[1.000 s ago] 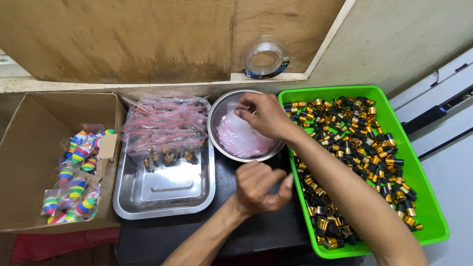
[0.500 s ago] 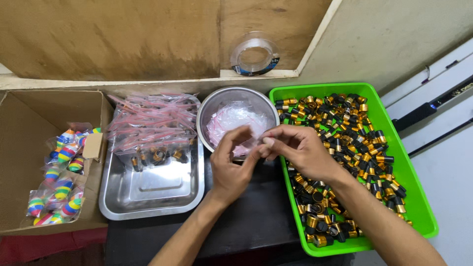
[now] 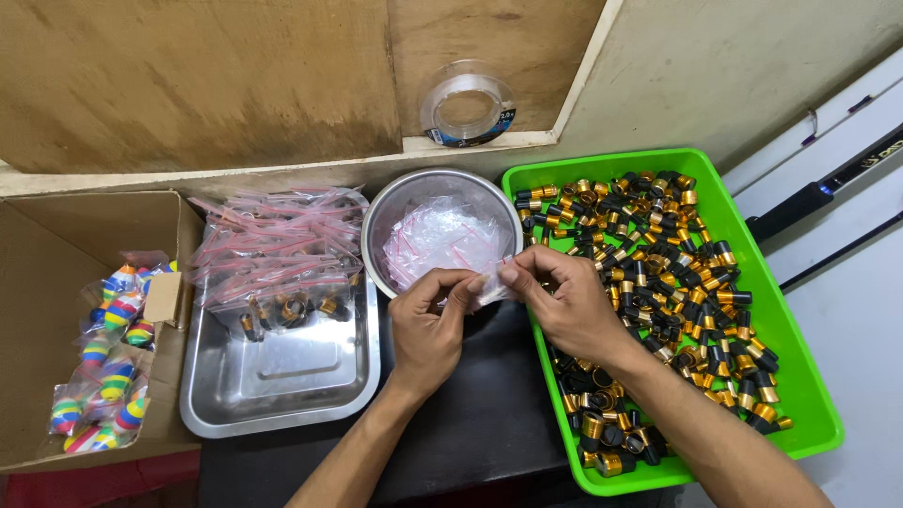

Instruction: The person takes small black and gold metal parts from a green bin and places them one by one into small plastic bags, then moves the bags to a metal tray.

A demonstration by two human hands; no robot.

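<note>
Both hands on one small clear bag

Left hand (image 3: 428,325) and right hand (image 3: 564,306) pinch the small clear bag (image 3: 489,285) between fingertips; steel bowl (image 3: 376,221) just behind; green tray (image 3: 800,376) alongside.

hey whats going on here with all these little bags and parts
A person's left hand and right hand pinch one small clear bag between them, just in front of a metal bowl of empty bags. A green tray of black-and-gold caps sits to the right, a steel tray with filled bags to the left.
</note>
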